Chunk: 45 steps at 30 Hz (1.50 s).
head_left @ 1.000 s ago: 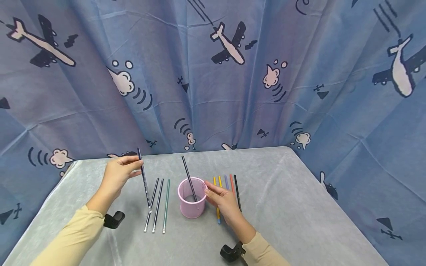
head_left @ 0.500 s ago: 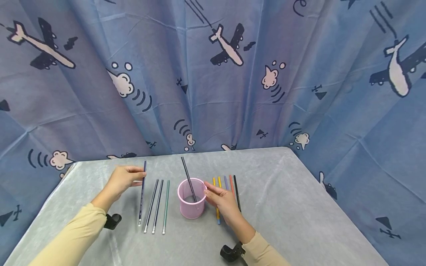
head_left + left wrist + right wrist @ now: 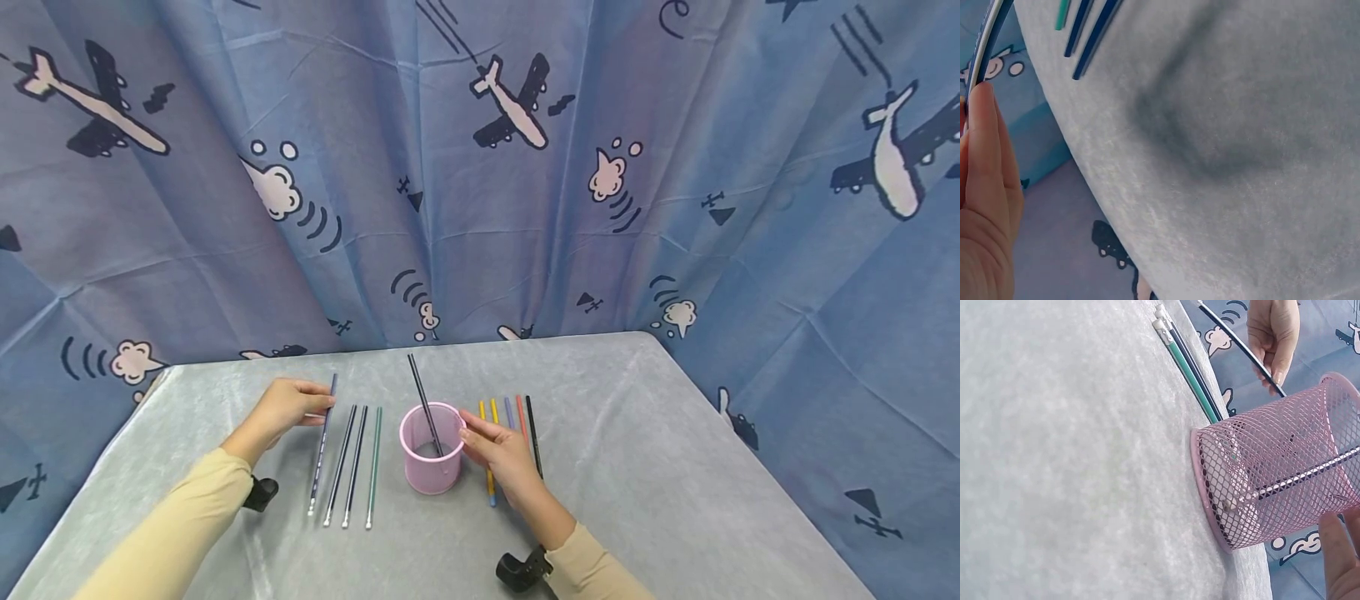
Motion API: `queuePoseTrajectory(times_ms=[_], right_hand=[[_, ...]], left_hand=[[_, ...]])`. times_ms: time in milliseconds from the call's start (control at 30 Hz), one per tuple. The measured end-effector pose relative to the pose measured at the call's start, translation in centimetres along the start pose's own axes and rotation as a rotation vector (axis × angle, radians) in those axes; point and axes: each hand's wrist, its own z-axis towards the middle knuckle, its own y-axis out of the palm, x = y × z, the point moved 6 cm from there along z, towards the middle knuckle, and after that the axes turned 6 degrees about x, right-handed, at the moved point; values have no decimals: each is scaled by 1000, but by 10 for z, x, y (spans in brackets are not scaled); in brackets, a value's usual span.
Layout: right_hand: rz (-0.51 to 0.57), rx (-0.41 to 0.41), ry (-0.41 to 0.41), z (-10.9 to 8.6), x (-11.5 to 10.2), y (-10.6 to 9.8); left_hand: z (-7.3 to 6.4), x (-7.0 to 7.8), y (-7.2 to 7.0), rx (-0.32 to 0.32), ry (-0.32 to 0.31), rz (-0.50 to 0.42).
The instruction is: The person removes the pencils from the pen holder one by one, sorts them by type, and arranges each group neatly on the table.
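Observation:
My left hand (image 3: 294, 408) pinches a dark blue pencil (image 3: 322, 450) near its upper end, left of the row. The white eraser end points toward me; I cannot tell whether it touches the table. Two dark blue pencils (image 3: 356, 467) and a green pencil (image 3: 374, 468) lie side by side on the cloth. With fingers and thumb at its rim, my right hand (image 3: 504, 454) holds a pink mesh pen holder (image 3: 432, 477), upright on the table. Inside leans a dark striped pencil (image 3: 422, 385), its eraser end at the bottom (image 3: 1232, 504) in the right wrist view.
Right of the pen holder, partly behind my right hand, lie two yellow pencils (image 3: 491, 483), a purple one (image 3: 509, 410), an orange-red one (image 3: 522, 417) and a black one (image 3: 534, 433). A grey cloth covers the table (image 3: 637, 483). A blue curtain (image 3: 360, 167) hangs behind it.
My left hand has come down and nearer to me. The pencil in it has swung from leaning over the row to lining up beside it. My right hand and the pen holder stay put.

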Motion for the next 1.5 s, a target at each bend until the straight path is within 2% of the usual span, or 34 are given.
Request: queuePoseTrajectory(times_ms=[400, 633, 1133, 1300, 1500], right_hand=[[-2, -7, 3, -3, -2, 0], [4, -5, 5, -2, -1, 1], [-1, -6, -2, -2, -2, 1], [-10, -5, -6, -3, -2, 0], [-3, -6, -8, -2, -1, 0]], left_hand=[[16, -17, 7, -10, -94, 49], [18, -25, 10, -29, -137, 54], [21, -38, 17, -23, -146, 83], [22, -41, 17, 3, -139, 135], [23, -46, 19, 25, -152, 143]])
